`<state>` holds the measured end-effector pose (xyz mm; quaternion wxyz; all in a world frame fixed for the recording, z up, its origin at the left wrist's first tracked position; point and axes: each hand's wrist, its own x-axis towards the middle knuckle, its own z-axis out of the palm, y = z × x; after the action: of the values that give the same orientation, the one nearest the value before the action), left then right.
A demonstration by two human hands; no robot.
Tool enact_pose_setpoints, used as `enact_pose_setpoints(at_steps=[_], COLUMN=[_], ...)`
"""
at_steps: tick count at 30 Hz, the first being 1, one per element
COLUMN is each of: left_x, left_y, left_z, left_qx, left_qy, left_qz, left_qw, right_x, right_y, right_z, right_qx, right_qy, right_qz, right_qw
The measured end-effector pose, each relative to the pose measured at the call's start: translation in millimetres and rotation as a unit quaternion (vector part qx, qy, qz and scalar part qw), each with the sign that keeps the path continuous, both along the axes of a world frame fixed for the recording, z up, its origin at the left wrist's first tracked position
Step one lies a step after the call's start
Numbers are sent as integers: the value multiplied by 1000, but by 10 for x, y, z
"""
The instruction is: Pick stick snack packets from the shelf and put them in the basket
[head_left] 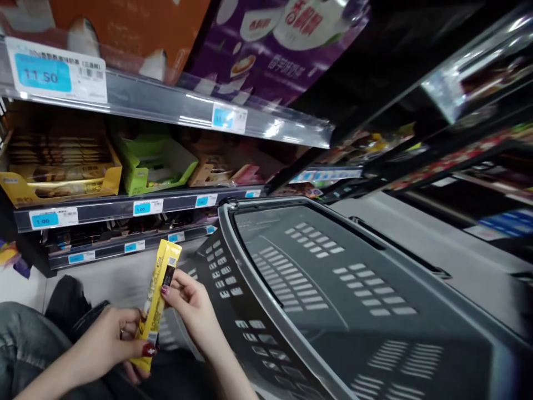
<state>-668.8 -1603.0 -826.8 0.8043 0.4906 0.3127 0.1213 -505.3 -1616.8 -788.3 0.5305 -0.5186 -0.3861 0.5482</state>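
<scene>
A long, thin yellow sachet [157,300] is held upright and slightly tilted in front of my knees. My left hand [120,339] grips its lower end, thumb across the front. Near the upper part, my right hand [189,300] pinches its edge between thumb and fingers. Printing and a dark panel show on the sachet, but the text is too small to read. Beyond it, a yellow display box [112,180] on the shelf holds several similar flat sachets.
A large grey shopping basket [258,289] with slotted walls stands close at my right. Beside the yellow box sit a green box [137,180] and a brown box [202,175]. A shelf edge [154,103] with price labels juts out above, carrying orange and purple packages [266,55].
</scene>
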Motion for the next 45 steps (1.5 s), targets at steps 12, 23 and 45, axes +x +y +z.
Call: enact_pose_setpoints(at_steps=[12,23,45], left_x=[-169,-395,-711], left_y=[185,389,473], left_z=[108,144,296], left_qx=[150,103,526], left_qy=[45,-43,-123], left_qz=[-7,363,231], left_qw=[988,925,809], right_x=[101,68,296], right_y=[-42,-171,-255], right_z=[-12,-5,133], right_qx=[39,43,256], right_qy=[35,84,-139], right_qz=[-85,-78,-54], right_qw=[995,992,955])
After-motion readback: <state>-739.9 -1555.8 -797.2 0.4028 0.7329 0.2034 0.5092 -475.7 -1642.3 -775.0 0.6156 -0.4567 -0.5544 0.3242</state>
